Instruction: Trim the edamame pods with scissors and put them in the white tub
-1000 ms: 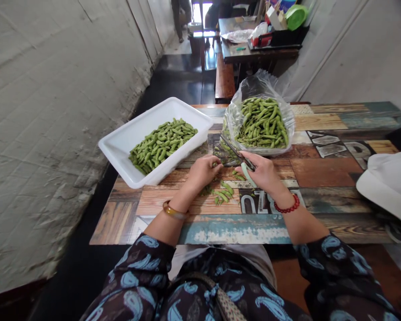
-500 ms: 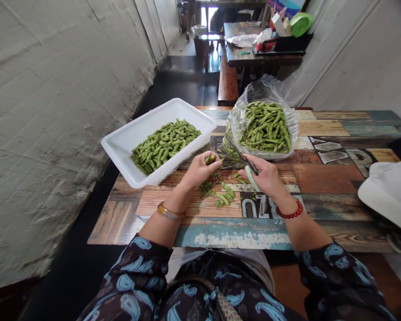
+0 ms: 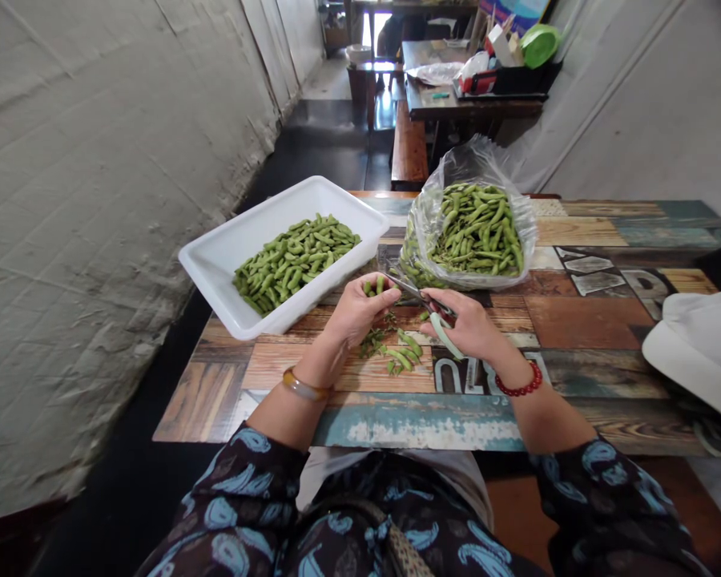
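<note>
Between the thumb and fingers of my left hand [image 3: 360,311] are green edamame pods [image 3: 373,287]. My right hand [image 3: 469,322] grips a pair of scissors [image 3: 441,328] with pale green handles; the blades point left and reach the pods at my left fingertips. Below the hands, several loose pods [image 3: 405,353] and small trimmed bits [image 3: 372,340] lie on the table. A white plastic tub [image 3: 213,250] with many pods stands to the left of my hands. Beyond my right hand sits a clear plastic bag [image 3: 419,216], its mouth open, full of pods.
The patchwork wooden table [image 3: 601,320] carries everything. A white cap [image 3: 690,336] lies at its right edge. Further off stand a wooden bench [image 3: 409,152] and another table [image 3: 420,56] bearing a dark tray [image 3: 510,80] of items. A white wall [image 3: 126,144] runs along the left.
My right hand has brought the scissors left and turned them, so the blades now meet the pods at my left fingers. The left hand stays nearly in place.
</note>
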A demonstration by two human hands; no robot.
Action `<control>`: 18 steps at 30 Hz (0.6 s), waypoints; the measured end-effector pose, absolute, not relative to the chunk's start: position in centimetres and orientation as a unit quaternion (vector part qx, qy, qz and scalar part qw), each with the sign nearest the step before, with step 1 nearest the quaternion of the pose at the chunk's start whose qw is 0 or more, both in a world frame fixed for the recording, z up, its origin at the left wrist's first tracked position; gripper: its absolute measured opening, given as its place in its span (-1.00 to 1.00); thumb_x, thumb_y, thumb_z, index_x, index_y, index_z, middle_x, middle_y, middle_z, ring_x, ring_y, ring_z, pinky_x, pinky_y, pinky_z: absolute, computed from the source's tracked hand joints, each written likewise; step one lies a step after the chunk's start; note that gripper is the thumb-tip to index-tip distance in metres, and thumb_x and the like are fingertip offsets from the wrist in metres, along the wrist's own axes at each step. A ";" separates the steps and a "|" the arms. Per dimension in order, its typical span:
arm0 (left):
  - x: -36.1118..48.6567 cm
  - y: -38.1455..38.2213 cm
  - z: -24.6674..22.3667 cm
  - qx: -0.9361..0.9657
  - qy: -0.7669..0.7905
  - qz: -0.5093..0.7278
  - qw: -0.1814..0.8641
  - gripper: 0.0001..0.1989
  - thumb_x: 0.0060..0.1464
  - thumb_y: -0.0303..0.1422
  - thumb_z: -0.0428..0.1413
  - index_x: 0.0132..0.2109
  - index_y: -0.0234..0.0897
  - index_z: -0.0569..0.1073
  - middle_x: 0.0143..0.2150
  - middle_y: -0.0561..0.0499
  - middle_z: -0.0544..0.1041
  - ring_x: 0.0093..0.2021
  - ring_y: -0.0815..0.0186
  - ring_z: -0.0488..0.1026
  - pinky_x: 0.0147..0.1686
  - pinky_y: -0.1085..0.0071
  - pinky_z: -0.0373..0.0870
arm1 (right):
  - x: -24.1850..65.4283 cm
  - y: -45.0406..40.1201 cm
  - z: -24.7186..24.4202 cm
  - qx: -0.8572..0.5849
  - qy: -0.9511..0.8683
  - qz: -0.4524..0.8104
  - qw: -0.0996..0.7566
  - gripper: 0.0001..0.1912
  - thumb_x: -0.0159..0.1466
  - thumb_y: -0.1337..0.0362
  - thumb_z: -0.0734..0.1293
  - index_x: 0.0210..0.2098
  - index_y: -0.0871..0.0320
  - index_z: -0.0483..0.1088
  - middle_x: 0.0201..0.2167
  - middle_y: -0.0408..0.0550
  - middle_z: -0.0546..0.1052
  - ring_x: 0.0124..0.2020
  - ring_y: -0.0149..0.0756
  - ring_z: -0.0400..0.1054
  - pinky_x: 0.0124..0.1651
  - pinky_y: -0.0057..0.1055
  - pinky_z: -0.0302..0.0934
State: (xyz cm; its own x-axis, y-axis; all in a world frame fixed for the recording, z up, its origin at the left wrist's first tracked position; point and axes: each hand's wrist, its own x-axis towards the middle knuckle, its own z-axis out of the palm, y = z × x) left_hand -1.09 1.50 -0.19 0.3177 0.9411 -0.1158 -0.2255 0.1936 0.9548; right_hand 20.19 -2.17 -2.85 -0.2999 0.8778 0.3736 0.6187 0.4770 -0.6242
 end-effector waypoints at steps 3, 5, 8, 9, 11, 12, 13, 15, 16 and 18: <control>-1.0 1.4 -0.4 0.468 0.381 0.432 0.670 -0.63 -0.17 -0.21 0.38 -0.34 -0.33 0.43 -0.56 0.17 0.31 -0.64 0.57 0.11 -0.66 0.57 -0.05 | 20.1 -2.2 -2.9 -0.471 -0.791 0.182 0.346 -0.47 0.18 0.09 0.44 0.10 0.13 0.41 -0.05 0.08 0.57 -0.06 -0.08 0.48 0.05 -0.12 0.39; -0.9 1.3 -0.3 0.471 0.385 0.429 0.668 -0.63 -0.18 -0.21 0.39 -0.34 -0.34 0.43 -0.54 0.15 0.33 -0.63 0.57 0.13 -0.65 0.56 -0.02 | 20.1 -2.2 -3.0 -0.468 -0.792 0.179 0.348 -0.47 0.18 0.08 0.44 0.09 0.14 0.42 -0.06 0.09 0.57 -0.05 -0.07 0.48 0.06 -0.11 0.39; -0.8 1.2 -0.3 0.469 0.391 0.428 0.666 -0.62 -0.19 -0.20 0.39 -0.36 -0.34 0.42 -0.54 0.15 0.33 -0.62 0.56 0.14 -0.64 0.55 -0.01 | 20.0 -2.2 -3.1 -0.461 -0.794 0.176 0.356 -0.48 0.18 0.07 0.44 0.09 0.15 0.43 -0.05 0.10 0.58 -0.05 -0.07 0.49 0.05 -0.12 0.40; -0.8 1.2 -0.3 0.468 0.391 0.428 0.667 -0.62 -0.19 -0.20 0.39 -0.37 -0.34 0.42 -0.54 0.15 0.32 -0.62 0.56 0.14 -0.64 0.55 -0.02 | 20.0 -2.2 -3.2 -0.459 -0.794 0.176 0.358 -0.48 0.19 0.08 0.44 0.08 0.14 0.43 -0.05 0.10 0.58 -0.05 -0.07 0.49 0.06 -0.13 0.40; -0.8 1.2 -0.3 0.464 0.389 0.428 0.671 -0.62 -0.19 -0.20 0.39 -0.37 -0.33 0.40 -0.54 0.16 0.31 -0.62 0.56 0.13 -0.64 0.55 -0.03 | 20.0 -2.2 -3.3 -0.458 -0.791 0.177 0.365 -0.51 0.19 0.09 0.43 0.08 0.12 0.44 -0.04 0.09 0.59 -0.04 -0.09 0.50 0.06 -0.14 0.40; -0.8 1.2 -0.4 0.463 0.387 0.428 0.672 -0.62 -0.19 -0.20 0.39 -0.37 -0.33 0.40 -0.55 0.16 0.30 -0.62 0.57 0.12 -0.63 0.55 -0.04 | 19.9 -2.2 -3.3 -0.457 -0.790 0.178 0.368 -0.52 0.20 0.09 0.42 0.07 0.12 0.45 -0.04 0.08 0.59 -0.04 -0.10 0.51 0.07 -0.15 0.40; -0.8 1.3 -0.4 0.463 0.385 0.431 0.672 -0.62 -0.19 -0.21 0.39 -0.38 -0.33 0.39 -0.55 0.17 0.29 -0.62 0.57 0.11 -0.63 0.55 -0.05 | 19.9 -2.2 -3.3 -0.456 -0.789 0.180 0.371 -0.53 0.20 0.10 0.42 0.07 0.12 0.46 -0.03 0.07 0.60 -0.03 -0.10 0.51 0.07 -0.16 0.40; -0.8 1.4 -0.4 0.466 0.383 0.441 0.665 -0.62 -0.19 -0.23 0.39 -0.38 -0.32 0.38 -0.55 0.18 0.28 -0.62 0.58 0.09 -0.64 0.55 -0.05 | 20.0 -2.1 -3.3 -0.459 -0.783 0.186 0.377 -0.54 0.20 0.10 0.43 0.05 0.12 0.48 -0.03 0.07 0.60 -0.03 -0.10 0.51 0.08 -0.18 0.39; -0.9 1.4 -0.4 0.466 0.384 0.447 0.660 -0.62 -0.20 -0.23 0.39 -0.37 -0.32 0.39 -0.55 0.18 0.28 -0.63 0.58 0.08 -0.64 0.55 -0.06 | 20.0 -2.1 -3.3 -0.466 -0.776 0.191 0.379 -0.53 0.19 0.10 0.43 0.05 0.13 0.48 -0.03 0.08 0.60 -0.03 -0.10 0.51 0.08 -0.19 0.40; -0.9 1.5 -0.2 0.460 0.386 0.455 0.658 -0.64 -0.18 -0.25 0.38 -0.35 -0.31 0.39 -0.56 0.19 0.26 -0.63 0.58 0.08 -0.65 0.56 -0.07 | 20.2 -2.0 -3.3 -0.484 -0.758 0.209 0.384 -0.51 0.18 0.09 0.43 0.06 0.15 0.48 -0.05 0.08 0.60 -0.06 -0.10 0.52 0.05 -0.21 0.41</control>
